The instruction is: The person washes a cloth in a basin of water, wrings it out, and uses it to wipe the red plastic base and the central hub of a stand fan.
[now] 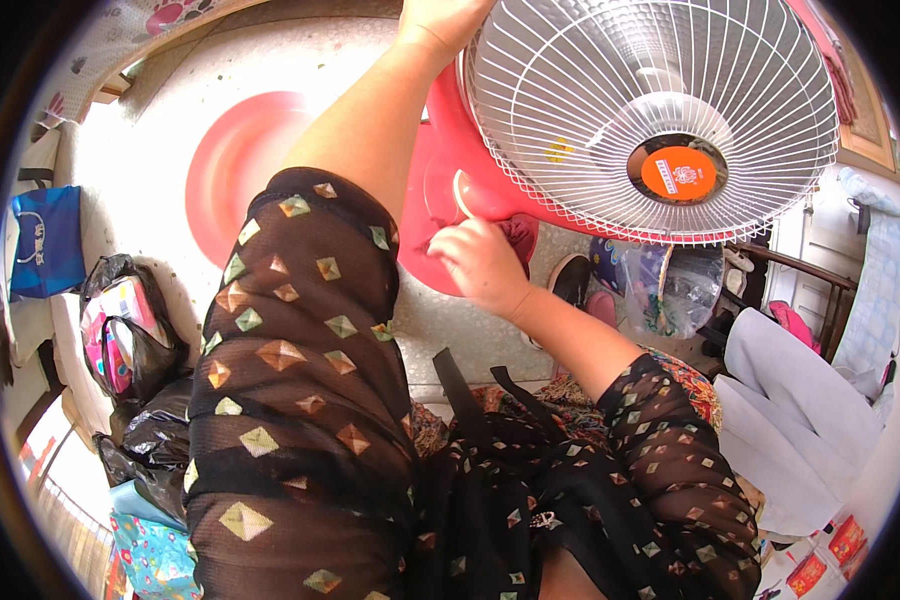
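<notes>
A red electric dish heater with a silver reflector [570,97] and a white wire guard [787,180] stands before me. An orange round badge sits at the guard's center. My right hand [487,266] presses a dark red cloth [521,232] onto the heater's round red base [427,202], with bits of cloth showing on both sides of the fingers. At the top edge, my left hand [442,26] is beside the dish's left rim. Its fingers run out of the picture, so their grip is hidden.
Left of the heater, a red basin [214,180] rests on the speckled floor. Black plastic bags [154,427] and a blue bag [45,240] line the left. Behind my right forearm are a dark shoe [570,281] and a clear plastic bag [671,292]. White sheeting [795,427] lies at right.
</notes>
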`<state>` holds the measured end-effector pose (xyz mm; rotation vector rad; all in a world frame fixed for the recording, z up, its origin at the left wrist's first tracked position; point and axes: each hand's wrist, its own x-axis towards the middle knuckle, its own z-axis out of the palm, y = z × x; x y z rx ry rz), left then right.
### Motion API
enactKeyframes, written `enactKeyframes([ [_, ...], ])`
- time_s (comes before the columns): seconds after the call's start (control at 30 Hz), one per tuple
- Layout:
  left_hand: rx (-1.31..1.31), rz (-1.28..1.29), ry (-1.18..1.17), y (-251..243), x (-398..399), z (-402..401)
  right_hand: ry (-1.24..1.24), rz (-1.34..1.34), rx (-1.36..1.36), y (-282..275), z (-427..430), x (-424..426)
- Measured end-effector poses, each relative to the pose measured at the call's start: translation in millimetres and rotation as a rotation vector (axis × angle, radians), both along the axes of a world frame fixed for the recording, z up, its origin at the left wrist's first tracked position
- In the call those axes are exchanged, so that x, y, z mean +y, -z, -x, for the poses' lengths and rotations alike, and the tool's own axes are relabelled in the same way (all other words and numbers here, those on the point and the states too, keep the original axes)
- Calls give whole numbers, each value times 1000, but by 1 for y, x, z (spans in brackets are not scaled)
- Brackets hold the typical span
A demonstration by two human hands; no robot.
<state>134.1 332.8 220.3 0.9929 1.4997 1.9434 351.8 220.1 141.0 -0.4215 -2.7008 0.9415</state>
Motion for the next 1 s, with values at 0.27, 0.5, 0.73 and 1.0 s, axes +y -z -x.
enactKeyframes([
  [0.27,-95,9,-26,13,-4,14,-230,-132,-146,5,-49,-8],
  [0.5,-53,96,-115,7,-2,11,-188,-381,-233,-9,-38,-25],
  [0.73,115,-74,-174,0,5,-2,17,-288,-149,-27,1,-51],
  [1.0,-47,18,-130,6,10,6,221,-229,-361,-34,-26,-25],
])
